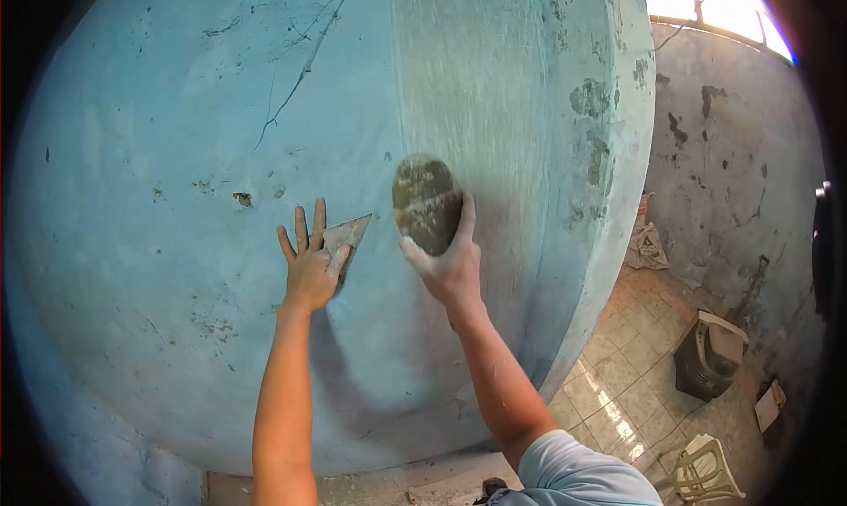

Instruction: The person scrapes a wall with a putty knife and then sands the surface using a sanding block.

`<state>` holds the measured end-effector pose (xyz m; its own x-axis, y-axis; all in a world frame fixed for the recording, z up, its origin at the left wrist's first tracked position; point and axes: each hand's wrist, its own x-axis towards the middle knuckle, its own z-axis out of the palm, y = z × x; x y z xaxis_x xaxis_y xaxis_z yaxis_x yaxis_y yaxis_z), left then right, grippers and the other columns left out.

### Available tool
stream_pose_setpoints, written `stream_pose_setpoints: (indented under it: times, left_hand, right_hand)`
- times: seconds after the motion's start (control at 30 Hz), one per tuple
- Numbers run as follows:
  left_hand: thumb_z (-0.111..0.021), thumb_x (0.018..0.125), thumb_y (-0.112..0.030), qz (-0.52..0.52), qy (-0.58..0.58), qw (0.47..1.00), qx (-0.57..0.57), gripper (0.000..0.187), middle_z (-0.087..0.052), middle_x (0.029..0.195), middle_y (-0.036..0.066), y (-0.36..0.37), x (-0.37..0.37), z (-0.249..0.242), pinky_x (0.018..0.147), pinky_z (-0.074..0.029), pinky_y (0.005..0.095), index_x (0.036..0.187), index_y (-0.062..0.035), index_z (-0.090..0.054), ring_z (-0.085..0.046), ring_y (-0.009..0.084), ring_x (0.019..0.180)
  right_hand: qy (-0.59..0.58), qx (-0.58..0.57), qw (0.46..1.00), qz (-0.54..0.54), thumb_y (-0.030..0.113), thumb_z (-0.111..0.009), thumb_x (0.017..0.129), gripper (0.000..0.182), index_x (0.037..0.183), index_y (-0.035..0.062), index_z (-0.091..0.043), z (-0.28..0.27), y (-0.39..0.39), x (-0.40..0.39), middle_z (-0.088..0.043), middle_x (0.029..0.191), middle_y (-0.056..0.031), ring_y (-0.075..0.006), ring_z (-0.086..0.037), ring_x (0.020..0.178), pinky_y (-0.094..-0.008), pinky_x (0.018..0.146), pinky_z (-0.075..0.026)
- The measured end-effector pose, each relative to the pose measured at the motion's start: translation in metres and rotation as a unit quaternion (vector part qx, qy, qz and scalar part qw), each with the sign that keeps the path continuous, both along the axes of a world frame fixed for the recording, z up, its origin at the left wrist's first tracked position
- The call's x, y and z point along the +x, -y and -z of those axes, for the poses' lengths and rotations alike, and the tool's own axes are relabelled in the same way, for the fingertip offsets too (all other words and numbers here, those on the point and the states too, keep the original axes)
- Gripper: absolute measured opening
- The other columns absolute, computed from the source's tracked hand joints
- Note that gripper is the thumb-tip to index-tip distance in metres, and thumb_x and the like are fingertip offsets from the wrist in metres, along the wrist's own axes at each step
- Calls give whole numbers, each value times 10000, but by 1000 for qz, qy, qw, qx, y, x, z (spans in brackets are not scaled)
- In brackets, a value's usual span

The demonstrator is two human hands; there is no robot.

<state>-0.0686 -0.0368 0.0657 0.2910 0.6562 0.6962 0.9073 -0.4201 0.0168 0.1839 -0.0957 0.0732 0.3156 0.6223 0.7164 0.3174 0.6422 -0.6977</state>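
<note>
My left hand (311, 281) is raised against the blue wall (203, 259), three fingers spread over the surface. Its thumb lies across a thin, grey, triangular blade-like piece (356, 231) pinched between thumb and hand, tip pointing up and right. To the right, my right hand (453, 272) grips the lower end of a dark oval block (426, 204) smeared with pale dust. Thumb and fingers clasp its two sides, and it overlaps the left edge of a paler scraped strip (472, 82) of wall. White dust coats both hands.
A wall corner (609, 206) with flaking paint stands right of the strip. Beyond it, a tiled floor (618, 382) holds a dark boxy old television (710, 356), a plastic chair (703, 471) and a sack (646, 246). A long crack (309, 60) and a hole (242, 200) mark the wall.
</note>
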Motion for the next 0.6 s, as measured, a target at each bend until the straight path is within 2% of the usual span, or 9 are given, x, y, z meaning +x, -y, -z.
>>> stream_pose_setpoints:
  times: [0.13,0.17,0.27,0.3,0.33,0.4,0.6]
  left_hand:
    - [-304,1119,-587,25,17,999,41,663,-52,1818,44,-3,0,4,1260,153,646,1384,-166,-742,100,366,1654]
    - [-311,1117,-588,27,18,999,34,664,-51,1818,44,-3,0,4,1260,148,646,1383,-159,-743,98,368,1655]
    - [-326,1112,-592,33,21,999,30,675,-49,1819,46,-1,-1,4,1262,135,648,1373,-136,-749,92,374,1655]
    - [-324,1111,-596,38,21,998,37,684,-48,1819,47,-4,-1,6,1262,130,649,1367,-126,-752,90,376,1655]
    - [-323,1110,-599,43,21,998,44,694,-47,1819,48,-3,-2,5,1262,126,650,1360,-117,-755,88,378,1655]
    - [-307,1109,-603,25,8,1000,9,680,-37,1819,62,1,-3,3,1259,156,635,1414,-157,-721,104,377,1654]
    - [-275,1101,-641,2,-4,999,-37,722,-49,1818,49,8,0,-7,1260,167,630,1426,-169,-714,109,373,1653]
  right_hand:
    - [-8,26,1000,-9,253,-884,804,1118,1627,-55,-192,-52,-8,-1,-712,1253,-308,-410,-727,1169,-444,1006,-575]
    - [-5,69,998,5,249,-888,799,1104,1619,-58,-215,-60,-19,-2,-717,1248,-303,-391,-730,1173,-438,1001,-576]
    - [12,77,997,20,230,-887,795,1070,1607,-65,-256,-103,-33,2,-720,1244,-299,-391,-727,1177,-438,995,-576]
    - [24,82,996,32,249,-891,783,1026,1574,-71,-321,-120,-34,4,-724,1245,-290,-399,-725,1176,-439,1000,-572]
    - [32,86,995,41,265,-902,771,1077,1579,-87,-284,-137,-34,5,-706,1256,-316,-421,-716,1181,-448,1010,-569]
    - [45,95,993,60,297,-924,747,1180,1591,-121,-211,-171,-33,7,-670,1279,-368,-465,-698,1190,-466,1029,-564]
    - [77,124,986,84,334,-945,730,1107,1523,-129,-326,-290,-44,13,-643,1348,-358,-446,-659,1268,-446,1076,-543]
